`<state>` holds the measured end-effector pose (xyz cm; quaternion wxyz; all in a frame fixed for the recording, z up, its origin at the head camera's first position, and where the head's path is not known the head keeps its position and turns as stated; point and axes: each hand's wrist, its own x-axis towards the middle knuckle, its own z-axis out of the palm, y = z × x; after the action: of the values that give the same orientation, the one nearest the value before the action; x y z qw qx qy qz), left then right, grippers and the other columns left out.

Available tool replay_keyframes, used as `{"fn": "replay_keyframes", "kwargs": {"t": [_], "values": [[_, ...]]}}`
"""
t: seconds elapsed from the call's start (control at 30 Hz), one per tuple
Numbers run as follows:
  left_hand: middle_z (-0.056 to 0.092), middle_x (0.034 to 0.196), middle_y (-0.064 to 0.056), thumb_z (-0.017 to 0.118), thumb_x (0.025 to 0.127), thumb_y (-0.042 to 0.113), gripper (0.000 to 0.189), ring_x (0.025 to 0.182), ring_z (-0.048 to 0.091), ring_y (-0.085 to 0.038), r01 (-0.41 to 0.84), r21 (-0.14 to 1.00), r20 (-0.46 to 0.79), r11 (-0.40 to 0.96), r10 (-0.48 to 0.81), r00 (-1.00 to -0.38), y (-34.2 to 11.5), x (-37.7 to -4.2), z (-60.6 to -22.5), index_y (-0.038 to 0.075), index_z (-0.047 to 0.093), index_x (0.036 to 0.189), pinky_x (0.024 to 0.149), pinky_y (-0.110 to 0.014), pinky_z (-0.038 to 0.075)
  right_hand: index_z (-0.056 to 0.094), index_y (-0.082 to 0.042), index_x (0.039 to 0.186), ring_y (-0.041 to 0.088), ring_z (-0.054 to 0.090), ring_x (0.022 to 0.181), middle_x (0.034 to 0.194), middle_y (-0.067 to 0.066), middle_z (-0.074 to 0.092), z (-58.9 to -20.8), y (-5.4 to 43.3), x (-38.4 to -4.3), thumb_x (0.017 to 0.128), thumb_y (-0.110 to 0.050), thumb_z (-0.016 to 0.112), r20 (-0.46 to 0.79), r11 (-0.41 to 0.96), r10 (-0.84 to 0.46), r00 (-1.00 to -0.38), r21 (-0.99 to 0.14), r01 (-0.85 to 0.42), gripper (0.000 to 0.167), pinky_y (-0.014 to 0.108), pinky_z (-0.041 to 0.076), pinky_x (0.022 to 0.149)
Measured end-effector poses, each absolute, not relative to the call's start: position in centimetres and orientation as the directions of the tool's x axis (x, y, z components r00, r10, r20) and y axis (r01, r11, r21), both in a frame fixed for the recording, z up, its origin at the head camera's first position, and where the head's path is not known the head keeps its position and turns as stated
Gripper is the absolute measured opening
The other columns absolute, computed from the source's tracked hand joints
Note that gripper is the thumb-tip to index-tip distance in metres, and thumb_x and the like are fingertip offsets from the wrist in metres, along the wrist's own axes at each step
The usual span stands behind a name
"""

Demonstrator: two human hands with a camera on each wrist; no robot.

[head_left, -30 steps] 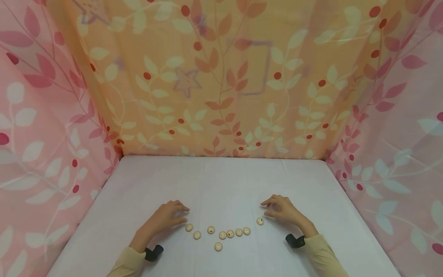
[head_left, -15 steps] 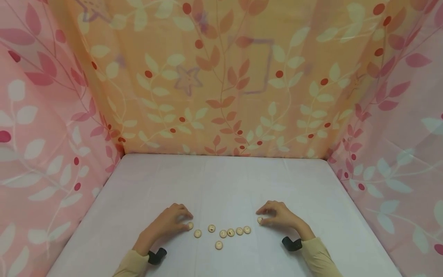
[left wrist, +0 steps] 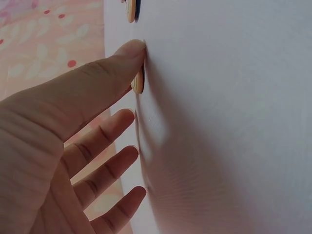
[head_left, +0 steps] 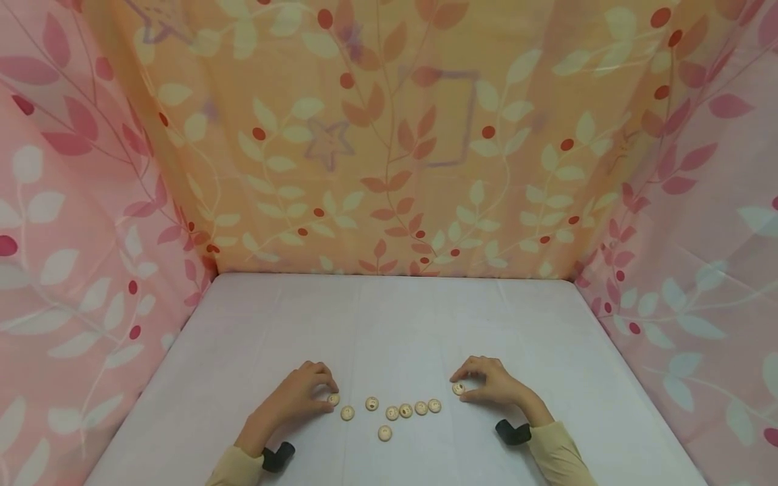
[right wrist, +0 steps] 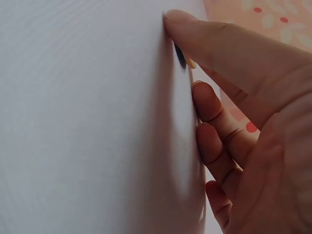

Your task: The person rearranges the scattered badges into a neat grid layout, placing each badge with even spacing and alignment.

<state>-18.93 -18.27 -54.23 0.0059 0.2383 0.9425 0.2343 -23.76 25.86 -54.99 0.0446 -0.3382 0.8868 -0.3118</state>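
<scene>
Several small, round, pale wooden discs with dark marks lie on a white table. In the head view my left hand [head_left: 298, 391] pinches the leftmost disc [head_left: 333, 399] between thumb and forefinger. The left wrist view shows that disc [left wrist: 139, 82] flat at the table, partly behind the thumb, the other fingers spread. At the right end, my right hand [head_left: 492, 381] has thumb and forefinger at opposite sides of another disc [head_left: 458, 389]. Most of this disc [right wrist: 181, 56] is hidden behind the thumb in the right wrist view, where a dark underside shows.
Between the hands lie a disc [head_left: 347, 413] near the left thumb, another disc [head_left: 371, 403], a short row of discs [head_left: 406, 410] and one disc [head_left: 385, 433] nearer the front. Patterned curtains [head_left: 389, 135] enclose the white tabletop [head_left: 389, 324] at back and sides.
Both hands have come inward and slightly down to the outermost discs, and thumbs and forefingers have closed around them. The discs between them lie as before.
</scene>
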Motion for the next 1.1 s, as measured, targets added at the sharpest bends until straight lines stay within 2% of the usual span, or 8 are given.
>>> {"fn": "replay_keyframes", "kwargs": {"t": [0.3, 0.5, 0.83, 1.1], "values": [[0.056, 0.101, 0.015, 0.074, 0.073, 0.038, 0.018, 0.1, 0.049, -0.012, 0.451, 0.41, 0.112, 0.793, 0.447, -0.887, -18.05, -18.7, -54.2, 0.03, 0.067, 0.088, 0.083, -0.041, 0.041, 0.068, -0.027, 0.096, 0.004, 0.052, 0.091, 0.094, -0.014, 0.063, -55.1, 25.67, -23.35, 0.073, -0.034, 0.076, 0.157, 0.552, -0.598, -0.786, -0.63, -0.546, 0.026, 0.044, 0.024, 0.084], [0.057, 0.099, 0.014, 0.074, 0.074, 0.037, 0.016, 0.098, 0.05, -0.012, 0.479, 0.385, 0.155, 0.789, 0.456, -0.876, -17.81, -18.52, -53.87, 0.029, 0.067, 0.087, 0.081, -0.041, 0.041, 0.068, -0.027, 0.096, 0.004, 0.052, 0.091, 0.094, -0.015, 0.063, -55.3, 25.65, -23.34, 0.072, -0.035, 0.076, 0.165, 0.559, -0.589, -0.791, -0.625, -0.546, 0.026, 0.045, 0.024, 0.085], [0.057, 0.098, 0.013, 0.072, 0.076, 0.038, 0.015, 0.098, 0.05, -0.012, 0.485, 0.357, 0.157, 0.798, 0.461, -0.873, -17.68, -18.72, -53.67, 0.027, 0.069, 0.086, 0.083, -0.043, 0.042, 0.067, -0.028, 0.095, 0.006, 0.052, 0.092, 0.095, -0.015, 0.062, -54.97, 25.5, -23.53, 0.073, -0.035, 0.076, 0.169, 0.558, -0.595, -0.786, -0.617, -0.555, 0.025, 0.046, 0.024, 0.085], [0.06, 0.096, 0.013, 0.072, 0.077, 0.035, 0.015, 0.093, 0.052, -0.01, 0.514, 0.324, 0.183, 0.794, 0.481, -0.857, -17.3, -19.43, -53.64, 0.026, 0.069, 0.088, 0.079, -0.038, 0.042, 0.067, -0.028, 0.096, 0.005, 0.052, 0.092, 0.096, -0.015, 0.063, -55.19, 25.64, -23.62, 0.074, -0.036, 0.075, 0.155, 0.561, -0.601, -0.784, -0.617, -0.552, 0.025, 0.044, 0.024, 0.084]]}}
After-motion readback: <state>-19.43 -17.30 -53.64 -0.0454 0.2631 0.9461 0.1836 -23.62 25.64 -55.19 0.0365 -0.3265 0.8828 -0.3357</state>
